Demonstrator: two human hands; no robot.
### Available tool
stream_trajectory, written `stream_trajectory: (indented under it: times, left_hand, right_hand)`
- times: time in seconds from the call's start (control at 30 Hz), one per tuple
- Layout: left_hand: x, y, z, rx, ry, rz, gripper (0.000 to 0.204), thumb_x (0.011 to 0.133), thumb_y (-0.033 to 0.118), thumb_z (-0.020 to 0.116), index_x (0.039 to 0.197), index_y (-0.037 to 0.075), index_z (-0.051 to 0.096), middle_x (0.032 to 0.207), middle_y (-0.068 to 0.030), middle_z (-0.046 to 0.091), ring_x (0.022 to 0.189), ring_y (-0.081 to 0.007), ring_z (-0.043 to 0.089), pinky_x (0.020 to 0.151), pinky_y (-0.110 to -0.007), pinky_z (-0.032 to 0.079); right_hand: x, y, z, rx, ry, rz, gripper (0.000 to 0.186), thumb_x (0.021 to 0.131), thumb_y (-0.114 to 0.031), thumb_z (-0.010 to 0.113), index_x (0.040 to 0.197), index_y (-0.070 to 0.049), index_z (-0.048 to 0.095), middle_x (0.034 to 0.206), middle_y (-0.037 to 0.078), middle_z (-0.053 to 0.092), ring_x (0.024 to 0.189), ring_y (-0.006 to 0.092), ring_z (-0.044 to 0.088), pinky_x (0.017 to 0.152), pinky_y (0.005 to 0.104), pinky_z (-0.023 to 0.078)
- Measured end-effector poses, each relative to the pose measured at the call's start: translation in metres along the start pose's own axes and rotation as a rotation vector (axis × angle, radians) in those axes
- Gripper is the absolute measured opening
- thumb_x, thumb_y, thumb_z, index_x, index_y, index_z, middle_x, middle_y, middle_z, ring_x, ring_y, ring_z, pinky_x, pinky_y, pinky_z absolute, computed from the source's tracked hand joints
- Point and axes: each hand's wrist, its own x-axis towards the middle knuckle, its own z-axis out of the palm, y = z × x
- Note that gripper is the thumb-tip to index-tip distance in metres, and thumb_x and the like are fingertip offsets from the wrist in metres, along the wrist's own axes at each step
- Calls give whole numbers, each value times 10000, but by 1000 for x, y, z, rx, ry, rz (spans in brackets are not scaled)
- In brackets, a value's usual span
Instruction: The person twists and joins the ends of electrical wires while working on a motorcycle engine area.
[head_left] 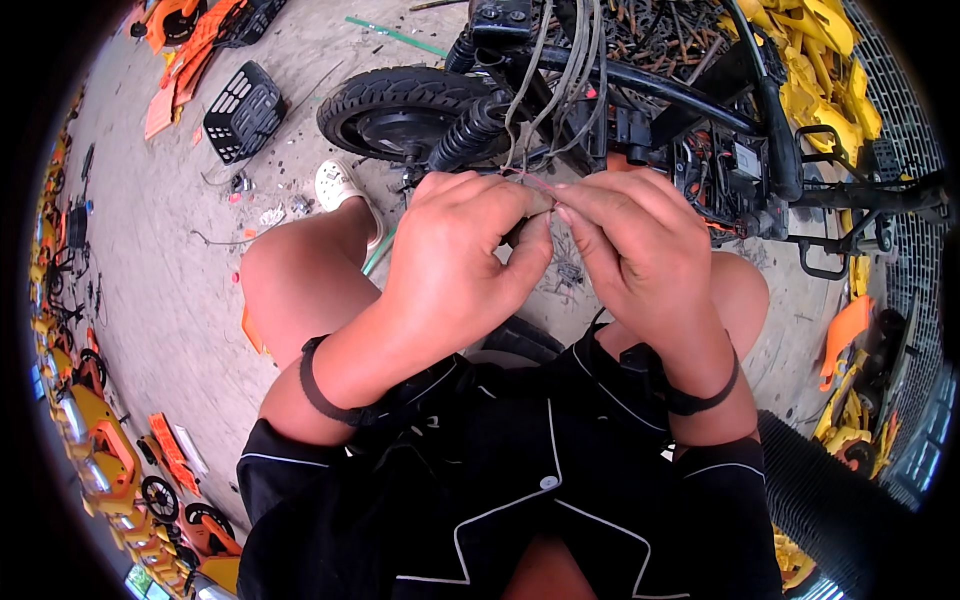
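Both hands meet in front of a stripped black two-wheeler frame [660, 92]. My left hand [455, 240] is closed in a pinch, thumb against forefinger, on a thin reddish wire [541, 184]. Fingertip to fingertip with it, my right hand [640, 235] pinches the same wire. The wire's ends are too small to make out. Grey cables [545, 75] hang down from the frame just beyond my fingers. Behind my left hand are a spring shock absorber [470, 130] and a wheel [395, 115] with a black tyre, partly covered by the hand.
A black plastic basket [243, 112] lies on the concrete floor [160, 260] at the far left. Yellow plastic panels [815, 60] are heaped at the far right, and orange parts [190, 55] lie at the far left. Beside my right arm is a black ribbed object [820, 490].
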Motion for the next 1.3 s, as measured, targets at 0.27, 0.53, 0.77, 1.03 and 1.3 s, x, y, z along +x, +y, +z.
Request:
stream_trajectory:
  times: [0.27, 0.53, 0.77, 1.03, 1.3]
  left_hand:
    - [-1, 0, -1, -94, -3, -66, 142, 814, -32, 741, 944, 26, 744, 785, -72, 716, 698, -191, 648, 752, -330, 494]
    - [-2, 1, 2, -219, 43, -72, 144, 826, -72, 716, 950, -1, 735, 771, -65, 690, 682, -147, 609, 675, -300, 497]
    - [-4, 1, 4, -246, 35, -50, 162, 817, -90, 716, 950, 1, 737, 771, -58, 680, 686, -141, 600, 668, -293, 491]
    - [-5, 0, 4, -303, 29, -37, 188, 809, -107, 703, 954, 4, 742, 772, -48, 680, 686, -135, 596, 670, -290, 488]
    - [-3, 0, 6, -376, 55, -39, 153, 782, -55, 725, 915, 20, 724, 778, -62, 706, 703, -194, 657, 776, -337, 528]
  right_hand:
    - [1, -8, 1, -68, 37, -6, 206, 791, -52, 794, 991, -44, 746, 931, 66, 703, 835, 264, 668, 700, 356, 557]
    - [3, -10, 5, 104, 91, 61, 180, 762, -8, 796, 922, -41, 722, 882, 77, 702, 790, 282, 664, 679, 363, 548]
    - [1, -16, 0, 400, 9, 344, 99, 829, 42, 753, 907, 12, 701, 850, 52, 697, 800, 154, 662, 738, 287, 535]
    - [-2, -10, -3, 1043, -45, 853, 52, 922, -19, 728, 955, 6, 696, 890, 32, 722, 767, 49, 610, 677, 220, 506]
    - [-12, 10, 10, 1687, -58, 981, 120, 978, -98, 691, 997, 20, 695, 908, 69, 720, 735, 98, 599, 671, 257, 499]
